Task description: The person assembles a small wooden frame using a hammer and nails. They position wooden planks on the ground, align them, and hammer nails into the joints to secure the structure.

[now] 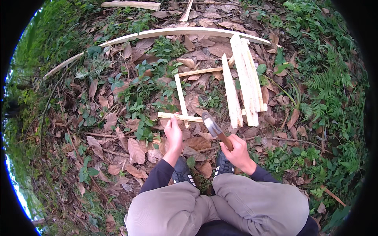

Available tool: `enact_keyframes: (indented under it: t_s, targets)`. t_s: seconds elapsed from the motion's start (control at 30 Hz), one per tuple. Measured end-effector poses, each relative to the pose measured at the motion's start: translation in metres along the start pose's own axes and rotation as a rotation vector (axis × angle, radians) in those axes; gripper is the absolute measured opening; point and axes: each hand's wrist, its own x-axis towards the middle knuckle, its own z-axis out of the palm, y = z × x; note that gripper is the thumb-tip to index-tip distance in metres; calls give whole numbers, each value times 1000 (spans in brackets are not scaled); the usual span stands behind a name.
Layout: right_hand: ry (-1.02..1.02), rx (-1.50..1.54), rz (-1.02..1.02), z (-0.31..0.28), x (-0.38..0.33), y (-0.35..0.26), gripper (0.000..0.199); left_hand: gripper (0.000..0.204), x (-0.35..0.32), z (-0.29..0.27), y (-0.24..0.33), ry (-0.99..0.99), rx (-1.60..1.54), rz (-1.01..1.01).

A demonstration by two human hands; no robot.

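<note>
The left hand (173,133) pinches a short wooden strip (187,117), the right hand (238,152) grips a hammer (212,125), its head near the strip's end, dry leaves (136,152) all around!

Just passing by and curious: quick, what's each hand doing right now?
Left hand: fingertips at a thin wooden strip; whether closed on it can't be told.
Right hand: closed, holding a hammer.

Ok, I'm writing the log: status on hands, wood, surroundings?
Left hand holding near wood strip; right hand gripping hammer. Strip crosses near end of another strip. Around the work: leaves, low plants.
</note>
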Motion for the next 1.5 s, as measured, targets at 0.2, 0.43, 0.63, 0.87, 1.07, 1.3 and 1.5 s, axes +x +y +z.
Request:
enact_keyframes:
  t_s: [0.2, 0.43, 0.63, 0.87, 1.07, 1.3, 1.5]
  targets:
    - [73, 32, -131, 78, 41, 22, 18, 36, 0, -2, -52, -22, 102, 53]
    - [-79, -86, -77, 110, 69, 59, 23, 34, -13, 0, -42, 34, 95, -87]
    - [-48, -166, -190, 111, 82, 62, 34, 38, -10, -12, -39, -43, 12, -167]
    - [-37, -272, -131, 86, 78, 74, 30, 33, -22, -15, -39, 49, 82, 127]
    - [-32, -272, -36, 86, 76, 84, 31, 32, -20, -14, -30, 66, 375, 258]
    - [-18, -221, -2, 87, 78, 86, 29, 31, -7, -16, -21, 35, 455, 236]
    - [-81, -257, 17, 84, 82, 84, 29, 34, 0, -19, -15, 14, 548, 131]
